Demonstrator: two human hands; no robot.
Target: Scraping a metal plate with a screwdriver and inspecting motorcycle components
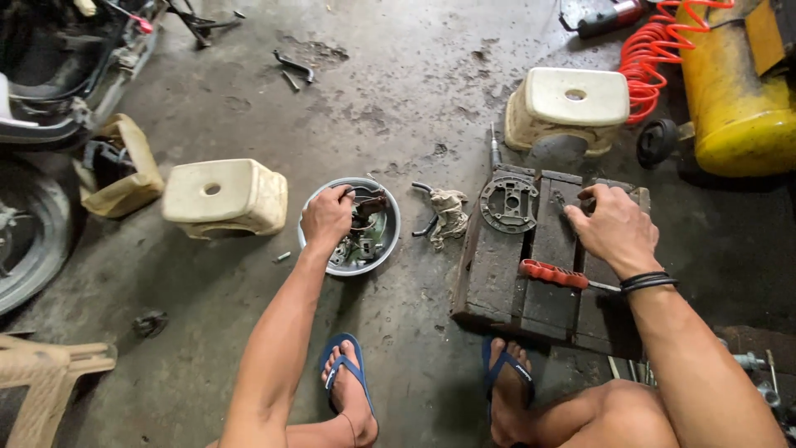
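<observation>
My left hand reaches into a round grey metal bowl of small engine parts on the floor, fingers closed among the parts. What it grips is hidden by the hand. My right hand rests fingers down on a dark wooden block, touching a small dark part at its fingertips. A round metal plate with holes lies on the block's left end. A red-handled screwdriver lies across the block just below my right wrist.
Two cream plastic stools stand on the oily concrete floor. A dirty rag lies between bowl and block. A yellow air tank with a coiled red hose is at the right, a motorcycle wheel at the left.
</observation>
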